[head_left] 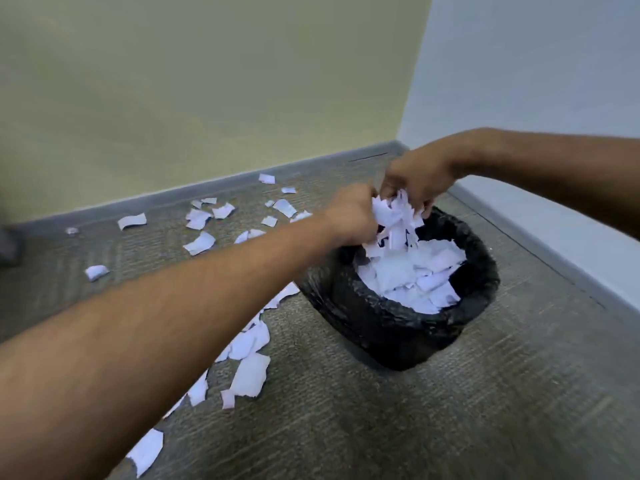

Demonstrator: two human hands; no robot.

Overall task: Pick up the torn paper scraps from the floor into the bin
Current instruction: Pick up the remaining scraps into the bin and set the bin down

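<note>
A round bin lined with a black plastic bag stands on the carpet near the room's corner, filled with white torn paper. Just above its far-left rim my left hand and my right hand press together around a bunch of paper scraps, some of which hang down toward the bin. Several white scraps lie on the carpet left of the bin, and more scraps lie nearer me, partly hidden under my left forearm.
Grey-brown carpet covers the floor. A beige wall with a grey baseboard runs behind, meeting a pale blue wall at the corner right of the bin. A dark object sits at the left edge.
</note>
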